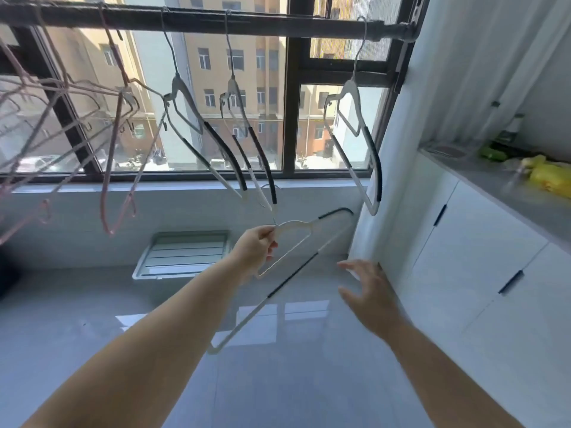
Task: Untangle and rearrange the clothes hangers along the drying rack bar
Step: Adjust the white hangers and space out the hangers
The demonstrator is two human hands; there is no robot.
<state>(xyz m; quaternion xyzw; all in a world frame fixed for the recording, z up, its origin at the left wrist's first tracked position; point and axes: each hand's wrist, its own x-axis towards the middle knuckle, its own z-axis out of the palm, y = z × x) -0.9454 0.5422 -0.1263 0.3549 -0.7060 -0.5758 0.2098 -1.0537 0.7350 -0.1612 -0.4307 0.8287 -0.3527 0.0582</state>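
Observation:
A dark drying rack bar (pixel 278 24) runs across the top in front of the window. Three white hangers with black grips hang from it: one left of centre (pixel 185 118), one in the middle (pixel 244 125), one at the right (pixel 358 125). Several pink wire hangers (pixel 77 118) crowd the bar's left end, overlapping each other. My left hand (pixel 258 247) grips the neck of a loose white hanger (pixel 296 273) below the bar, tilted down to the left. My right hand (pixel 367 291) hovers open just right of it, not touching.
A white cabinet (pixel 463 251) with a grey countertop holding yellow and green items stands on the right. A pale tray-like rack (pixel 182 254) leans against the low wall under the window. The glossy grey tiled floor (pixel 278 381) spreads below.

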